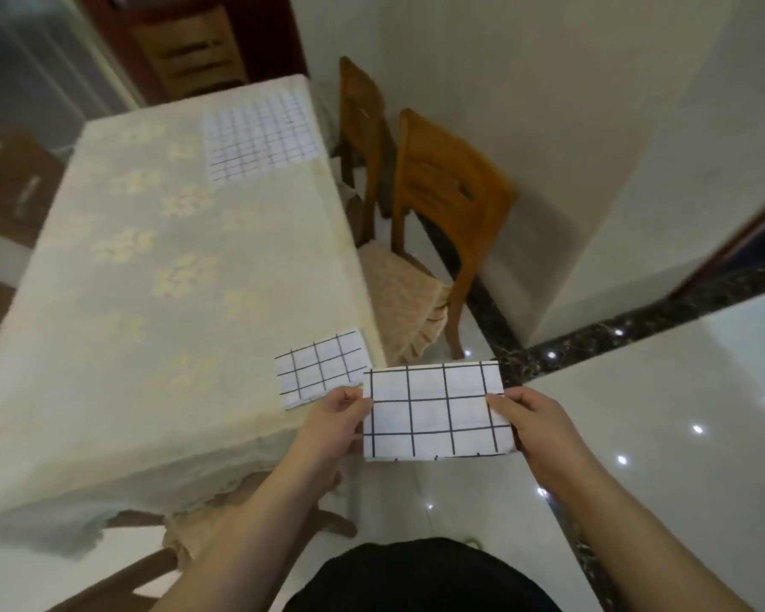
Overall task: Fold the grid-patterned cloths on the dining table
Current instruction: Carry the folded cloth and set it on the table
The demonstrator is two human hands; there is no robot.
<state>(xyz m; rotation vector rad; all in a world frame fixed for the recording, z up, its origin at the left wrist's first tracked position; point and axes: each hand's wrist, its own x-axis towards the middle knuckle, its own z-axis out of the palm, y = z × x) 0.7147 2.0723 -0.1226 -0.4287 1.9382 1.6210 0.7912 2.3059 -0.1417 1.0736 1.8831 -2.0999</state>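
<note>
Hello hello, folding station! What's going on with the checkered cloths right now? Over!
Left hand and right hand pinch a folded cloth off the table edge. Another folded cloth on the table corner. Unfolded cloth at far end. Nothing blocking.

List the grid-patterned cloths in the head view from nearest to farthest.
Folded cloth held in both hands → small folded cloth at the table's near right corner → larger cloth lying flat at the table's far right end.
</note>
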